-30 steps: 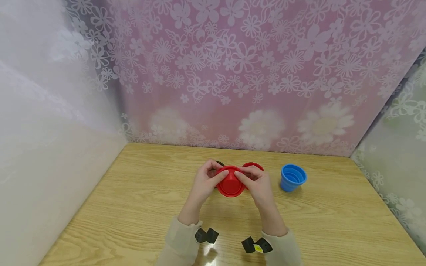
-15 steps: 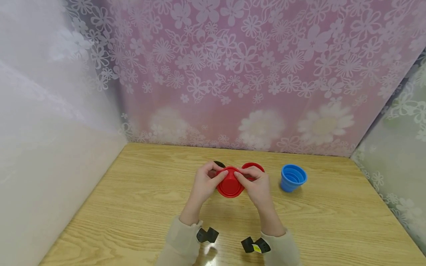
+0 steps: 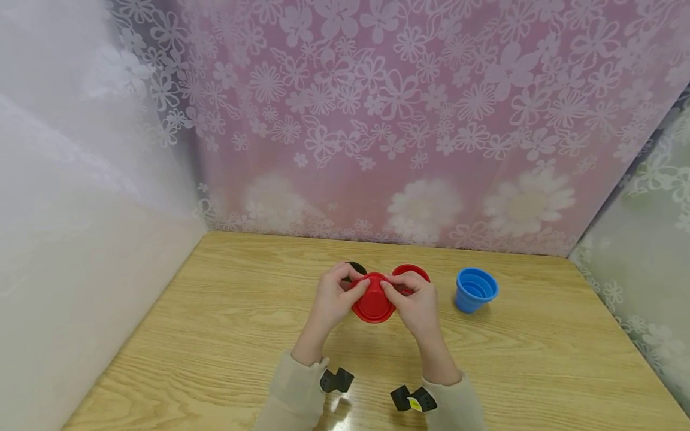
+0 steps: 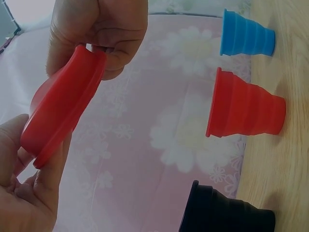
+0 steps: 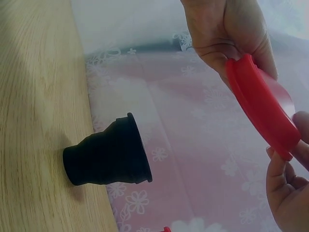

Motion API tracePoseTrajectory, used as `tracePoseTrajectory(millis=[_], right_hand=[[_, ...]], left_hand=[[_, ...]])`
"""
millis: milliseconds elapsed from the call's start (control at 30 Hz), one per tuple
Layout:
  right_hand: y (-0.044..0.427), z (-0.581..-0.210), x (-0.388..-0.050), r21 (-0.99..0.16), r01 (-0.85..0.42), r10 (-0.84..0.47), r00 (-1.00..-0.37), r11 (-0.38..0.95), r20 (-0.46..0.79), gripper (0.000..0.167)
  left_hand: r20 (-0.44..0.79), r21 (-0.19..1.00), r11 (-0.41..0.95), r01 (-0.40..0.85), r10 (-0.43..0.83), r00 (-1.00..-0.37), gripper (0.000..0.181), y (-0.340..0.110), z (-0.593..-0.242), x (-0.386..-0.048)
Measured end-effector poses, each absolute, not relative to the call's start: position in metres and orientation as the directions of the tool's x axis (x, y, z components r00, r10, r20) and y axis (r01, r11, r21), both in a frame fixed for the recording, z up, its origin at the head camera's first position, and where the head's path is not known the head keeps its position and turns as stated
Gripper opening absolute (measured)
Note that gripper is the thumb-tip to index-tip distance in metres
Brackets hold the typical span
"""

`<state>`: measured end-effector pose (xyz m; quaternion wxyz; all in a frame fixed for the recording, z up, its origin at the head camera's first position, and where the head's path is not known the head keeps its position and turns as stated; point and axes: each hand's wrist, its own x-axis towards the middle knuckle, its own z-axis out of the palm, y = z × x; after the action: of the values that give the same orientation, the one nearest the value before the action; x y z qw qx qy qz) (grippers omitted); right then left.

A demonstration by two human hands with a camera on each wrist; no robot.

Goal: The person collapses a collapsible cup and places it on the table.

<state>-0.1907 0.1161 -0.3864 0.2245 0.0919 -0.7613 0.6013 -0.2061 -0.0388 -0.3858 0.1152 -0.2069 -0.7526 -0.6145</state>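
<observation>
Fingers pinched closed, your left hand [image 3: 330,294] and right hand [image 3: 422,301] grip a squat red cup [image 3: 374,306] above the table [image 3: 242,323], nearer you than the black cup [image 5: 108,154] and second red cup [image 4: 247,105], blue cup [image 3: 477,290] at right. Uneven thumb pressure could buckle its wall or spring it loose.

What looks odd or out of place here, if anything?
The red piece between left hand and right hand: its edge looks bent where they pinch it, perhaps just from squeezing. The black cup, red cup and blue cup stand upright; no spill shows.
</observation>
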Motion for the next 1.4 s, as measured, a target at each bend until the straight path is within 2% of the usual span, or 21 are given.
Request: tracePoseTrajectory(millis=[400, 667, 867, 1100, 1400], right_hand=[[0.106, -0.359, -0.173, -0.859, -0.397, 0.120, -0.883, 0.325, 0.453, 0.009], [0.105, -0.356, -0.172, -0.857, -0.375, 0.111, -0.893, 0.354, 0.437, 0.009], [0.108, -0.361, -0.175, -0.844, -0.388, 0.076, -0.893, 0.370, 0.444, 0.010], [0.118, -0.386, -0.193, -0.877, -0.305, 0.063, -0.934, 0.371, 0.351, 0.012], [0.119, -0.386, -0.193, -0.877, -0.279, 0.054, -0.944, 0.390, 0.324, 0.015]], left_hand=[[0.420, 0.862, 0.228, 0.453, 0.181, -0.889, 0.007, -0.039, -0.377, -0.202], [0.406, 0.854, 0.262, 0.449, 0.203, -0.891, 0.008, -0.039, -0.386, -0.207], [0.401, 0.846, 0.286, 0.451, 0.216, -0.890, 0.009, -0.039, -0.386, -0.207], [0.352, 0.835, 0.364, 0.413, 0.223, -0.909, 0.011, -0.038, -0.386, -0.207], [0.351, 0.815, 0.412, 0.408, 0.208, -0.913, 0.009, -0.037, -0.385, -0.207]])
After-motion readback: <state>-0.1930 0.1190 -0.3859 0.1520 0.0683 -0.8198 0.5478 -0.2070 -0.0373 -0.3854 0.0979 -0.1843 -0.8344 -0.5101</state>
